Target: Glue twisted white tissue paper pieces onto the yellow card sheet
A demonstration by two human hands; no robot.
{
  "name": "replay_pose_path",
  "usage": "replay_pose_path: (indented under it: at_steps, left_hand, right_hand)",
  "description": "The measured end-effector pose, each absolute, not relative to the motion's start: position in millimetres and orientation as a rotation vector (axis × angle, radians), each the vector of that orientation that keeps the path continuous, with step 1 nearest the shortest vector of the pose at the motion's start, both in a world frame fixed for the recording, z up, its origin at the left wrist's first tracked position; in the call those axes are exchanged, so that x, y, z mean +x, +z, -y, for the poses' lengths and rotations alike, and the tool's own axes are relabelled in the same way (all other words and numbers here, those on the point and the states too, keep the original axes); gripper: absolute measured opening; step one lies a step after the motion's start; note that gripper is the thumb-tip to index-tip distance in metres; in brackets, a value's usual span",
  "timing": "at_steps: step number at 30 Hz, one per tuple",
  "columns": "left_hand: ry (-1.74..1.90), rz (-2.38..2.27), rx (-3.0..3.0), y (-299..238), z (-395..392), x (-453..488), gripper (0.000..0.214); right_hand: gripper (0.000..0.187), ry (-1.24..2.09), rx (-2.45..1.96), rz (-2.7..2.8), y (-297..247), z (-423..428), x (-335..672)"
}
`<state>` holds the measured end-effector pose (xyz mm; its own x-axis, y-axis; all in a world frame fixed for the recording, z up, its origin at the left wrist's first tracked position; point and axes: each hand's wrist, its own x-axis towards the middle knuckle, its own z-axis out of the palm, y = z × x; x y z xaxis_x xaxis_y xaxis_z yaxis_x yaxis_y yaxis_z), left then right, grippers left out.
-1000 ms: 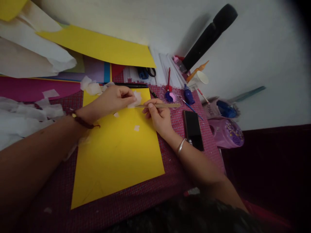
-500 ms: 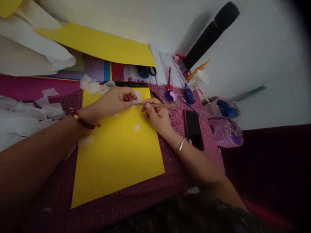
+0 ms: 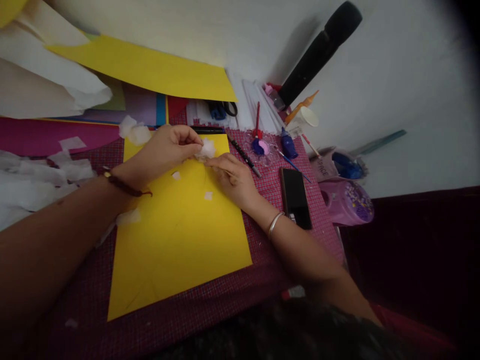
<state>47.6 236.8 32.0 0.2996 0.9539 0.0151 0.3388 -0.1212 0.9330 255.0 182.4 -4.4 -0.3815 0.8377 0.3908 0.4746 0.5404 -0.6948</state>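
A yellow sheet of paper (image 3: 180, 235) lies on the table under both hands. Near its top edge, my left hand (image 3: 168, 147) pinches a small crumpled piece of white tissue paper (image 3: 207, 148). My right hand (image 3: 236, 182) is closed just to the right of it, fingertips close to the tissue. Between its fingers a thin part of a wooden craft stick (image 3: 227, 172) shows; most of the stick is hidden. Small tissue squares (image 3: 208, 195) rest on the yellow sheet, and more tissue pieces (image 3: 137, 132) lie at its upper left corner.
White tissue scraps (image 3: 41, 175) are heaped at the left. A black pen (image 3: 245, 157), a paint palette (image 3: 260, 150), a blue bottle (image 3: 288, 145) and a phone (image 3: 295, 197) lie to the right. Coloured sheets and a curled yellow sheet (image 3: 157, 75) stand behind.
My right hand has turned, so the stick that stuck out to the right is now mostly hidden. Both hands remain at the tissue near the sheet's top. The view has shifted slightly.
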Motion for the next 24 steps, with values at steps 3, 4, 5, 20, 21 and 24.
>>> replay_pose_path:
  at_steps: [3, 4, 5, 20, 21, 24]
  left_hand:
    - [0.809, -1.213, 1.654, 30, -237, 47, 0.015]
    - [0.799, -1.221, 1.653, 30, -237, 46, 0.015]
    - [0.791, -1.229, 1.65, 29, -237, 46, 0.015]
    - [0.84, -1.185, 1.481, 32, -249, 35, 0.003]
    - [0.852, -1.215, 1.477, 35, -250, 31, 0.004]
    - [0.907, -1.294, 1.512, 48, -251, 20, 0.01]
  right_hand:
    - [0.029, 0.585, -1.096, 2.095, -3, -182, 255]
    - [0.028, 0.587, -1.083, 2.084, -3, -182, 255]
    - [0.026, 0.598, -1.059, 2.047, -3, -182, 254]
    - [0.032, 1.005, -1.059, 1.639, -7, -185, 248]
    - [0.033, 0.997, -1.068, 1.64, -8, -187, 248]
    - [0.033, 0.979, -1.077, 1.664, -10, -189, 248]
